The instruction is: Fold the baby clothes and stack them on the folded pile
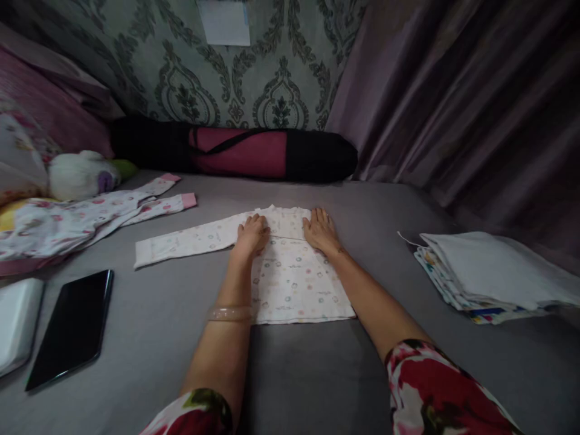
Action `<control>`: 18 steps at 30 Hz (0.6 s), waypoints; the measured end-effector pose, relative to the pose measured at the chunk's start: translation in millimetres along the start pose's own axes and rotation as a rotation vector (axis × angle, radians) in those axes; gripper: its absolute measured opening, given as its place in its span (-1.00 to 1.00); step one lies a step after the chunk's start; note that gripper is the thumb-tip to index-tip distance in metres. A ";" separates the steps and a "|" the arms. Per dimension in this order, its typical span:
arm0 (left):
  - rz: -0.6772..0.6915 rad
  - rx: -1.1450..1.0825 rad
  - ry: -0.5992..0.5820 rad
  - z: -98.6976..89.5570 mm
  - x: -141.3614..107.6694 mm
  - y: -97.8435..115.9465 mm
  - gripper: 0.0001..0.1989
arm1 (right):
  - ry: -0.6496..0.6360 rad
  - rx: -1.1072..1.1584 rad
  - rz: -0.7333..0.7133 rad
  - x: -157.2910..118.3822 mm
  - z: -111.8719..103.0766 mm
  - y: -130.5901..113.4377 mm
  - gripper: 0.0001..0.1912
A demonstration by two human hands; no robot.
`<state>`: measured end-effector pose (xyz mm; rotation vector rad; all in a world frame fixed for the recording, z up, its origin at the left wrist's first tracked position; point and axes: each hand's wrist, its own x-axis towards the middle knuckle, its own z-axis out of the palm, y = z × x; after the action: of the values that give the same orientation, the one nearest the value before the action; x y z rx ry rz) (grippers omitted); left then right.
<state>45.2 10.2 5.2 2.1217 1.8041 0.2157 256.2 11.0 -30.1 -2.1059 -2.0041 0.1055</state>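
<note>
A small white long-sleeved top [290, 284] with a faint printed pattern lies spread on the grey bed surface. One sleeve stretches out to the left; no sleeve shows on the right side, and a layer of cloth with a visible edge crosses the chest. My left hand [254, 234] rests on the shoulder where the left-hand sleeve begins, its fingers a little bent and apart. On the opposite shoulder, my right hand [322, 229] lies flat with fingers stretched forward. The cloth under both palms is hidden.
Printed baby clothes with pink cuffs [90, 220] and a white plush toy [81, 174] lie left. Nearer are a black phone [72, 326] and a white box [18, 323]. Folded cloths [493, 269] sit right. A long black and maroon bag [240, 152] lines the wall.
</note>
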 end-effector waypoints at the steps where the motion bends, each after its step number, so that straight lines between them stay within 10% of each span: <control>1: -0.006 0.001 0.003 3.9 1.4 0.3 -0.62 | 0.012 0.008 -0.006 -0.2 0.2 -0.1 -0.32; 18: 0.028 0.099 0.268 40.2 -3.2 2.9 -0.46 | -0.088 0.002 -0.190 -57.7 -17.7 9.5 -0.36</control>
<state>60.7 0.1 -30.7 2.2788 1.9689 0.4460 265.7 -48.7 -21.1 -1.9296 -2.2417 0.1694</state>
